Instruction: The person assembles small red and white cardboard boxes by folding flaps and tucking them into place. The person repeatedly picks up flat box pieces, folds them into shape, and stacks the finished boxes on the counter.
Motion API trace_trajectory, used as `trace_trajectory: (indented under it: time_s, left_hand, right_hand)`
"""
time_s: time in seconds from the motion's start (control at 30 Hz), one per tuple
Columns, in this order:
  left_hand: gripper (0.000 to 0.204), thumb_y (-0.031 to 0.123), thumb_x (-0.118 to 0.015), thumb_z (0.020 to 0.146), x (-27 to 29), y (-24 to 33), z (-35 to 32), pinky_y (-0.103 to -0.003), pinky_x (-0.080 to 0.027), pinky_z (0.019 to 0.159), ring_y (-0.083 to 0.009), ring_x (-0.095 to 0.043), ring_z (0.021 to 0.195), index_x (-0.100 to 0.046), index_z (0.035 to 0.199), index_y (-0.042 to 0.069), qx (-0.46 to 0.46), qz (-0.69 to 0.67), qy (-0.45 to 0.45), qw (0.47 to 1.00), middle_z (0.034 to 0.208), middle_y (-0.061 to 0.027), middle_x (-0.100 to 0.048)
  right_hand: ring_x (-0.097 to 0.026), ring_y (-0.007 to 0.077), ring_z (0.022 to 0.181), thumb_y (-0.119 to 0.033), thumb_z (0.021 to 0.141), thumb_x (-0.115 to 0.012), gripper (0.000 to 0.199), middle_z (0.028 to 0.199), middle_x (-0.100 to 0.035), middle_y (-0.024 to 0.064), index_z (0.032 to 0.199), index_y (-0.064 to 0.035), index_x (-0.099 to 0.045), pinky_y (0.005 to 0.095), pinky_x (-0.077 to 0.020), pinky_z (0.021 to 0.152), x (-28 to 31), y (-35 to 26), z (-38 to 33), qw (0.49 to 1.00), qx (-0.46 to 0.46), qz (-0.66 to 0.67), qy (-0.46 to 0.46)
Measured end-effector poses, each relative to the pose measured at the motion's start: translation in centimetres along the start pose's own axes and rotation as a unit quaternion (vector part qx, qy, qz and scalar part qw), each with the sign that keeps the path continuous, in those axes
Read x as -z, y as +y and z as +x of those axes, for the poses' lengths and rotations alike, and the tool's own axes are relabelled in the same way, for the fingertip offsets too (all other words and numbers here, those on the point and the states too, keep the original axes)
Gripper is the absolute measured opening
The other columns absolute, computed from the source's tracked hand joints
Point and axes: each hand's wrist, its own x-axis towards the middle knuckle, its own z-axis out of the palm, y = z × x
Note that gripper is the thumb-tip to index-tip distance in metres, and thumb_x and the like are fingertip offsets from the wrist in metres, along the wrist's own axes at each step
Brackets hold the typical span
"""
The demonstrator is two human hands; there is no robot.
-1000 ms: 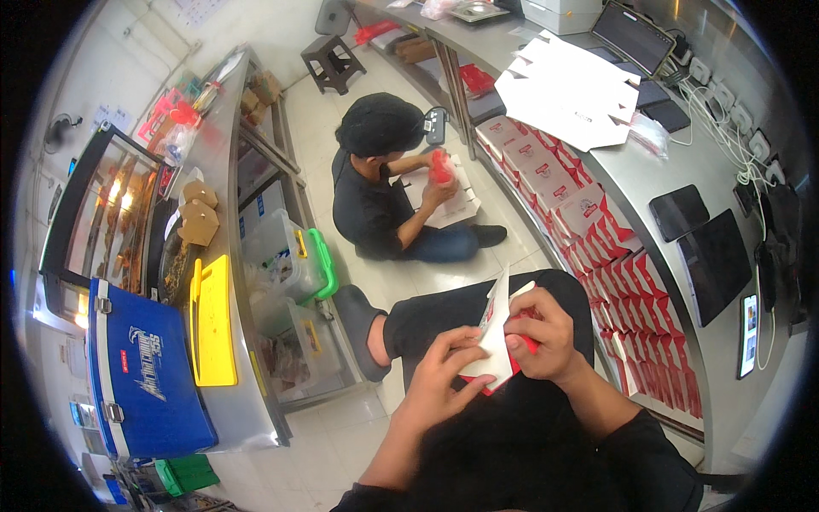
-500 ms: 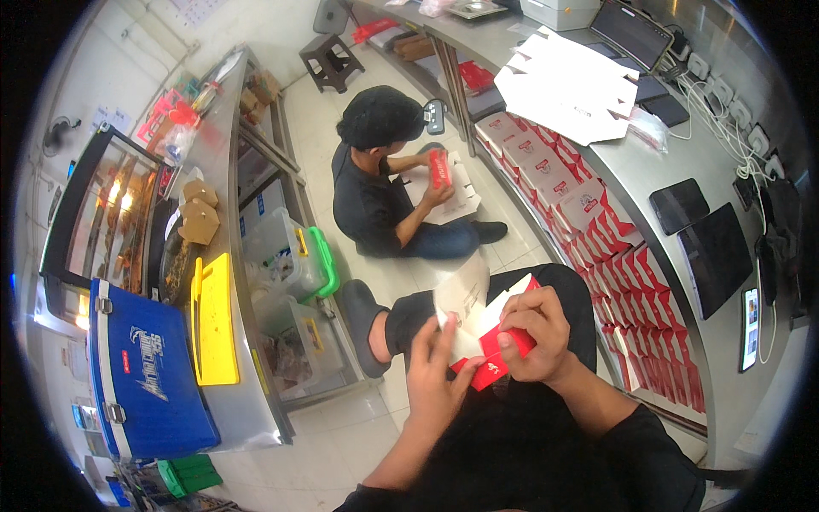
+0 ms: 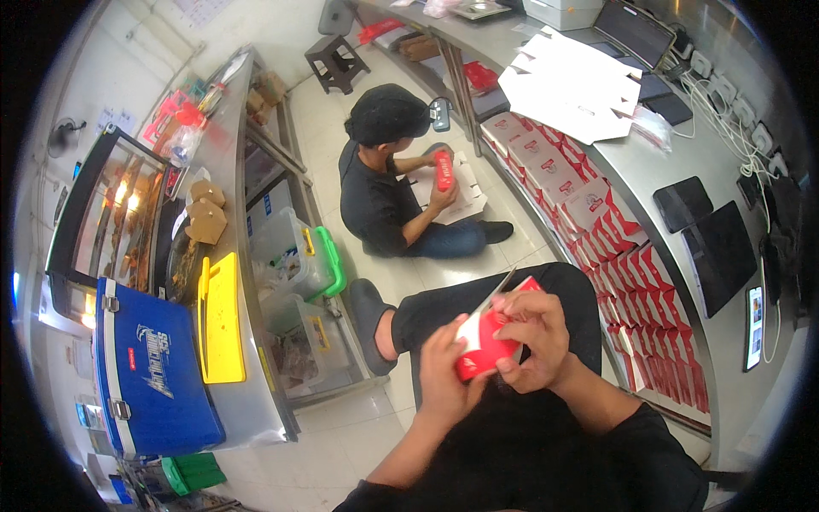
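Above my lap, both hands hold a red-and-white cardboard box [image 3: 488,343], partly folded, its red side turned up. My left hand [image 3: 445,380] grips its left side, thumb near the lower edge. My right hand [image 3: 539,341] is closed on the right side with its fingers bent over the red panels. A thin edge of the box's card sticks up beyond my fingers. The inside of the box is hidden from view.
A person in a black cap [image 3: 388,115] sits on the floor ahead, holding a red box [image 3: 443,172]. White carton blanks [image 3: 567,90] lie on the right counter, above shelved red-and-white boxes [image 3: 589,205]. A blue cool box [image 3: 158,358] and yellow cutting board [image 3: 225,328] stand left.
The box in my hands has turned and its white flaps have folded in, so the red outside now faces up. Both my hands have shifted their grip on it.
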Motion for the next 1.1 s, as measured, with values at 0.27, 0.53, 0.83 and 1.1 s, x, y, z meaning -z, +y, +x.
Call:
trace_trajectory:
  time_s: [0.27, 0.53, 0.83, 1.1]
  left_hand:
    - [0.056, 0.047, -0.041, 0.113, 3.2, -3.1, -1.5, -0.044, -0.046, 0.112, -0.027, -0.057, 0.133, -0.039, 0.148, 0.005, 0.283, -0.352, 0.264, 0.852, 0.148, -0.0155, -0.053]
    - [0.054, 0.046, -0.037, 0.114, 1.8, -2.6, -1.7, -0.047, -0.048, 0.113, -0.0275, -0.057, 0.135, -0.039, 0.154, 0.009, 0.351, -0.536, 0.215, 0.737, 0.15, -0.0137, -0.054]
    - [0.05, 0.045, -0.036, 0.114, 2.3, -2.6, -1.5, -0.046, -0.049, 0.112, -0.0264, -0.058, 0.133, -0.041, 0.149, 0.009, 0.365, -0.489, 0.205, 0.765, 0.145, -0.0129, -0.055]
    - [0.057, 0.05, -0.039, 0.113, 2.0, -2.0, -1.6, -0.043, -0.046, 0.111, -0.0227, -0.055, 0.13, -0.034, 0.149, 0.007, 0.302, -0.32, 0.235, 0.867, 0.141, -0.0126, -0.052]
  right_hand:
    - [-0.054, 0.0254, 0.106, -0.022, 0.102, -0.059, 0.023, 0.118, -0.057, 0.0147, 0.112, -0.0027, -0.067, 0.0389, -0.0427, 0.095, 4.1, 0.5, 1.1, 0.966, -0.21, -0.048, 0.146]
    - [-0.053, 0.0145, 0.109, -0.028, 0.099, -0.072, 0.047, 0.139, -0.044, 0.0102, 0.139, -0.005, -0.061, 0.0339, -0.0456, 0.104, 2.1, 0.4, -0.7, 0.868, -0.258, 0.424, -0.001]
    - [-0.059, 0.0292, 0.126, -0.035, 0.079, -0.094, 0.073, 0.15, -0.029, 0.0187, 0.128, -0.0036, -0.05, 0.0329, -0.0637, 0.089, 2.3, 0.1, -0.7, 0.959, -0.192, 0.208, 0.013]
    - [-0.059, 0.0306, 0.125, -0.059, 0.094, -0.072, 0.083, 0.157, -0.028, 0.0243, 0.146, 0.0019, -0.048, 0.0413, -0.0547, 0.099, 0.7, 0.5, -2.2, 0.984, -0.142, 0.1, 0.026]
